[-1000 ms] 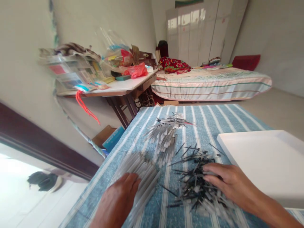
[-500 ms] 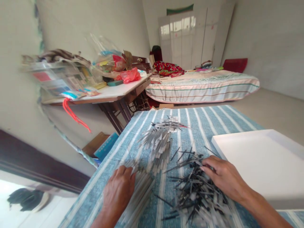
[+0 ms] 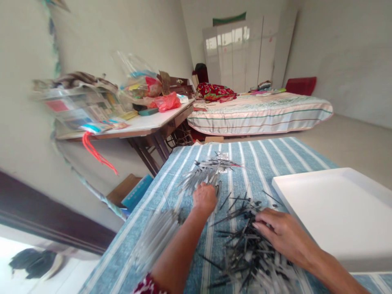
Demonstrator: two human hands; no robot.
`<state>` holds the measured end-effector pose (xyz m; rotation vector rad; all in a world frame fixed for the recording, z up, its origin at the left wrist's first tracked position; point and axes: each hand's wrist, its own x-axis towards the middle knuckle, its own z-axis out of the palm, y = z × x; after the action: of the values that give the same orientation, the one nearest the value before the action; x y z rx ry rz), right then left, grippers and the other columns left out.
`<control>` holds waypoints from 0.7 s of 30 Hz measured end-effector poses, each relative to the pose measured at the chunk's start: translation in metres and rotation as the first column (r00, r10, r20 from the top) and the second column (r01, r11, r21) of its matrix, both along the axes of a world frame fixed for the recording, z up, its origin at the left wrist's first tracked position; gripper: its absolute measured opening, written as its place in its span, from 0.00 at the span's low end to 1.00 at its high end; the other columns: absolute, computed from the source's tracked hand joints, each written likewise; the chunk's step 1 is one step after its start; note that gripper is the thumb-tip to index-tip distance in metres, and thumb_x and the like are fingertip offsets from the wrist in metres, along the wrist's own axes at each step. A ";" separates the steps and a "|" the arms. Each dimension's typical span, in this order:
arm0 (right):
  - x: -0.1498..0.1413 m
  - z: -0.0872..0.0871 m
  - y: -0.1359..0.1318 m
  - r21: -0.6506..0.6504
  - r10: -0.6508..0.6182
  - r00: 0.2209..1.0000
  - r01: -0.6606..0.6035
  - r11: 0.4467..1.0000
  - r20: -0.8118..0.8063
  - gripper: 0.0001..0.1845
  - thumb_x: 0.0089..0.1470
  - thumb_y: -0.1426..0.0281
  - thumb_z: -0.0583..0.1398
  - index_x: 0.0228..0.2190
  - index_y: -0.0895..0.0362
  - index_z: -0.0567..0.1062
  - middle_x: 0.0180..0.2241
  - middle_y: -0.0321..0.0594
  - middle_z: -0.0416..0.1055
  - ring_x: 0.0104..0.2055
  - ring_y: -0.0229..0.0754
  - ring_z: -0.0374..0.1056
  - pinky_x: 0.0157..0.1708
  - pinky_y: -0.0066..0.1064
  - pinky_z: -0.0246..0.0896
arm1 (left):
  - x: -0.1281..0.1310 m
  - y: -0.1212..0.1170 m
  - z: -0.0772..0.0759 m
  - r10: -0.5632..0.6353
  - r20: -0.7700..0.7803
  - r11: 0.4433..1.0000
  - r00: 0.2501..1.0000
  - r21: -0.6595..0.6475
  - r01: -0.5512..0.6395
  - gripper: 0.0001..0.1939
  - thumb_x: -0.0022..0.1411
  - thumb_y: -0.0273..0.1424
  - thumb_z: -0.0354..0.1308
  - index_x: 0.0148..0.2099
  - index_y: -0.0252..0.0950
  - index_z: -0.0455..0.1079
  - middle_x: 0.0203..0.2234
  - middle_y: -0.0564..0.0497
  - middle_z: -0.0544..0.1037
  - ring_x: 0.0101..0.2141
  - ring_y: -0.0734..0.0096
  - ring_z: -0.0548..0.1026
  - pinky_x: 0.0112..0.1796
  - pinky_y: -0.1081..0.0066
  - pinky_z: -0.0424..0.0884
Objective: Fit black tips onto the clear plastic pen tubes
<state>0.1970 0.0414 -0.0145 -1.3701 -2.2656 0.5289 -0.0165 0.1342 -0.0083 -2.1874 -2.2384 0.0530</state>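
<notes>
My left hand reaches over the far pile of thin grey strips, back of the hand up, fingers curled down onto the strips' near ends. What its fingertips hold is hidden. My right hand is at the upper right edge of a tangled heap of black and clear-grey thin pieces. Its thumb and fingers are pinched together; what is between them is too small to make out. Below my left forearm a bundle of long translucent grey strips lies side by side on the striped cloth.
A shallow white tray stands on the cloth at the right. A cluttered desk with plastic bags and a clear box is at the left. Beyond the table are a bed and a wardrobe.
My left hand has moved forward and right, from the near bundle of grey strips to the far pile. My right hand has shifted slightly left and down at the dark heap.
</notes>
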 end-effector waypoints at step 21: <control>-0.001 -0.005 -0.004 0.001 0.048 0.999 -0.048 0.999 0.013 0.12 0.58 0.66 0.49 0.30 0.55 0.70 0.28 0.38 0.70 0.32 0.41 0.68 0.34 0.31 0.58 | 0.023 -0.011 -0.009 0.188 0.106 0.980 0.976 0.053 -0.194 0.13 0.61 0.33 0.52 0.47 0.32 0.65 0.43 0.46 0.70 0.41 0.65 0.71 0.39 0.60 0.69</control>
<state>0.1955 0.0374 -0.0194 -1.3247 -2.3142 0.5357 0.0070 0.1235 -0.0171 -1.9799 -2.4614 -0.1279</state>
